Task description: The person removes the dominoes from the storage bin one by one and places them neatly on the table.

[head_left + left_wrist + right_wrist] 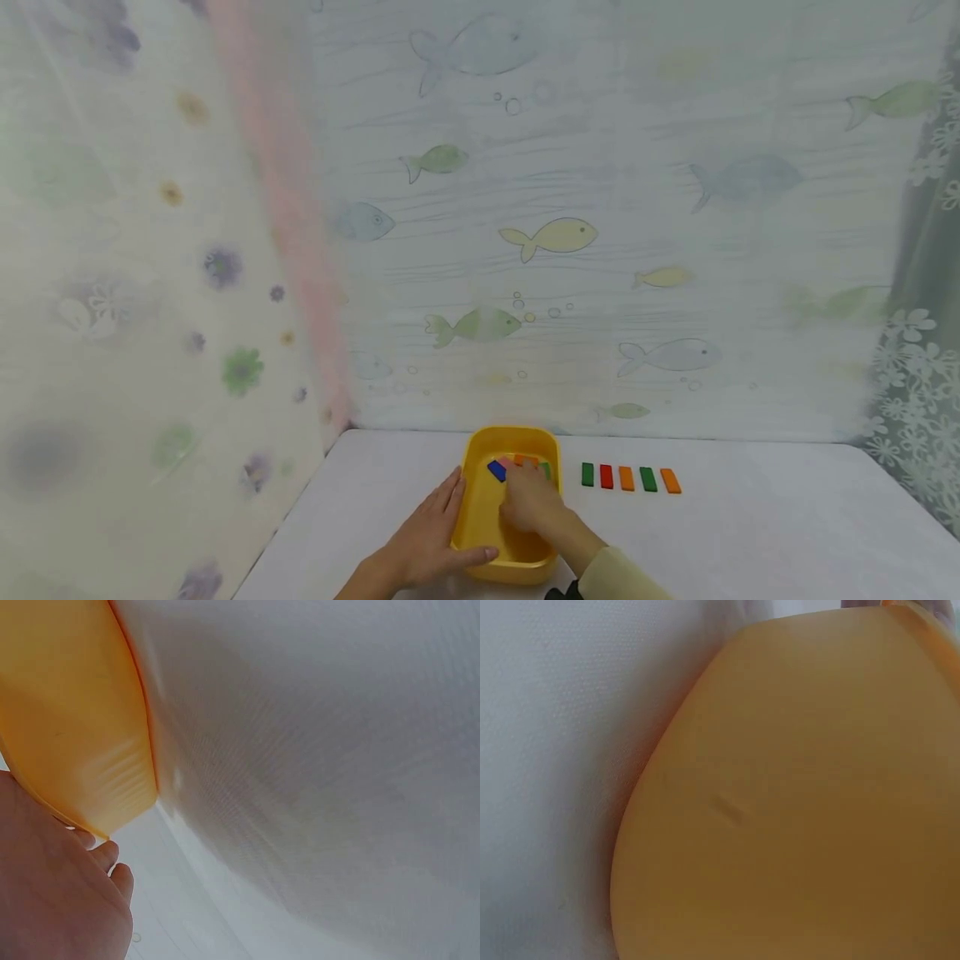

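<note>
A deep yellow plastic tray [474, 533] with rounded corners stands on the table. My left hand [420, 533] rests at its left side, fingers straight along the rim and thumb reaching over the near edge. In the left wrist view, the left hand [60, 877] touches the tray's rim [82, 750]. My right hand [531, 498] reaches down inside the tray, fingertips among small coloured blocks; whether they pinch one is hidden. Near them lie a blue block [497, 471], an orange block [527, 459] and a green block [546, 471]. The right wrist view shows mostly the tray's outer wall [780, 787].
Right of the tray, several small flat blocks stand in a spaced row, from a green block [587, 474] past a red block [607, 477] to an orange block [671, 481]. White cloth covers the table [765, 525]. Behind hangs a fish-patterned curtain [600, 333].
</note>
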`<state>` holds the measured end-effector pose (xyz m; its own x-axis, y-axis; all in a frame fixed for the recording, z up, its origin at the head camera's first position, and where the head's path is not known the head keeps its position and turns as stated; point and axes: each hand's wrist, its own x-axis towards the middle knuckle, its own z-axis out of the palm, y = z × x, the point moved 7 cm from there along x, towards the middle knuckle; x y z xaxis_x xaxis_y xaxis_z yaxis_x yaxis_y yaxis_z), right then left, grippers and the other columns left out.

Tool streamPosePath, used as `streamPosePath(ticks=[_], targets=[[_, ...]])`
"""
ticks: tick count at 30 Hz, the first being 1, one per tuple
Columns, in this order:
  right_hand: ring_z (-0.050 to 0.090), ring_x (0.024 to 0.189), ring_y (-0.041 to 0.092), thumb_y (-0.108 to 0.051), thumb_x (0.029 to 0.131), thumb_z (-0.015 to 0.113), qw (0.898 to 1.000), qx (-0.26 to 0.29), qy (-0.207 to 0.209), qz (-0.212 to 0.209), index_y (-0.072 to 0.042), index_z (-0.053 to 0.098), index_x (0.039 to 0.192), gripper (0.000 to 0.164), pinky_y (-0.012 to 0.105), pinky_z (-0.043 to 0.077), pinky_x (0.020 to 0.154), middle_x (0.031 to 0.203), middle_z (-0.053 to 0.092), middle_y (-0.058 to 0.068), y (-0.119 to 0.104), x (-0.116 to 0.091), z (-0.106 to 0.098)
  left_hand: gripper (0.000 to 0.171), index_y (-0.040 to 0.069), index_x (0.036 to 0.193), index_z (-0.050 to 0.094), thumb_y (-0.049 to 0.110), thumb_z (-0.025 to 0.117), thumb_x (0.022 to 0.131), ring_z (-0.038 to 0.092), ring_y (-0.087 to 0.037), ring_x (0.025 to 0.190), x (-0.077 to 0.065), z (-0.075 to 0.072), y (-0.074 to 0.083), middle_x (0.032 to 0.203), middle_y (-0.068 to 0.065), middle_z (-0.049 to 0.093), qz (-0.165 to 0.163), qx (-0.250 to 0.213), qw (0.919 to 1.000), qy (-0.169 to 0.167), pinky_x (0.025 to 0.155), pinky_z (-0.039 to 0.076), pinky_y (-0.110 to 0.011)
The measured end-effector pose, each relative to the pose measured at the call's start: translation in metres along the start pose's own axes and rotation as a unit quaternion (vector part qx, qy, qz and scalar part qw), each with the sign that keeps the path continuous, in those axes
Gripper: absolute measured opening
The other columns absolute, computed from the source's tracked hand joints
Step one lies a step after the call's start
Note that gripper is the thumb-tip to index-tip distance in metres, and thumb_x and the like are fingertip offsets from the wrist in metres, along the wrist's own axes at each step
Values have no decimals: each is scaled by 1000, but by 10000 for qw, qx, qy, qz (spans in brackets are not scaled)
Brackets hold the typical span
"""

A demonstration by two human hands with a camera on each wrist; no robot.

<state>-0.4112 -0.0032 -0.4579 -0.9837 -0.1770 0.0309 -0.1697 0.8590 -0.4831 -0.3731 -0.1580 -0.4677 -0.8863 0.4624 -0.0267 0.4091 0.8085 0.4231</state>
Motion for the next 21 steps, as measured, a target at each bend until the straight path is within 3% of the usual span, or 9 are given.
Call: streamPosePath(ticks=[4, 13, 21], targets=[[51, 104, 37, -11, 85, 77, 9995, -31, 197, 236, 0, 64, 130, 49, 57, 50, 100, 121, 57, 25, 3, 1, 0, 112, 0, 162, 22, 77, 57, 87, 26, -37, 153, 1, 1, 0, 171, -13, 13, 11, 10, 10000, 26, 119, 29, -61], [49, 104, 36, -13, 84, 81, 9976, -177, 522, 425, 0, 67, 117, 38, 54, 49, 98, 113, 57, 21, 7, 6, 4, 112, 0, 162, 22, 76, 57, 87, 27, -35, 153, -1, -1, 3, 171, -13, 15, 39, 72, 10000, 50, 119, 30, -61], [50, 103, 36, -11, 82, 84, 9969, 142, 606, 480, 1, 67, 114, 39, 54, 49, 100, 110, 59, 20, 6, 6, 4, 112, -1, 162, 21, 76, 57, 88, 28, -36, 152, -3, -2, 3, 171, -14, 14, 105, 87, 9999, 100, 118, 30, -60]])
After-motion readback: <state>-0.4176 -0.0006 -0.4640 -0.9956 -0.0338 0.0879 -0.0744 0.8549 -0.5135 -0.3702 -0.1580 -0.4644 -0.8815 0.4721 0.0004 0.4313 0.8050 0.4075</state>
